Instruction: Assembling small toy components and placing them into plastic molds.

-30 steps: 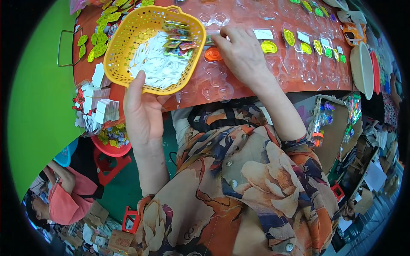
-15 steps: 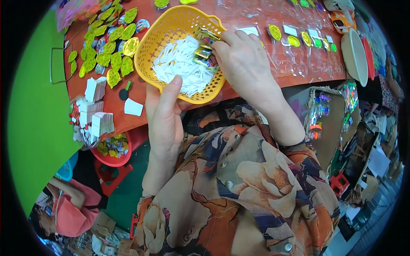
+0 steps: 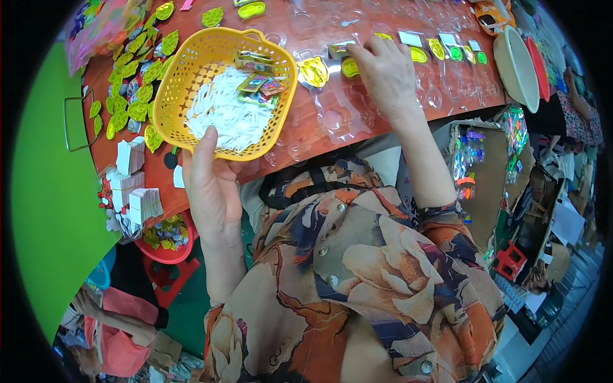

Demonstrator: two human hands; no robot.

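My left hand grips the near rim of a yellow perforated plastic basket, thumb over the edge. A heap of thin white strips fills its bottom, and several small shiny packets lie along its right side. Over the clear plastic blister trays is my right hand, its fingers bent and pinched at a small packet; part of the grip is hidden. Close by in the trays are a round yellow piece, a yellow oval piece and a white card.
Yellow leaf-shaped pieces are heaped left of the basket, with stacks of white cards nearer me. A pale basin stands at the table's right end. Below the left edge sits a red bowl; a co-worker in pink is beyond it.
My right hand has left the basket's packets and moved right over the blister trays. The basket, in my left hand, has shifted left in view.
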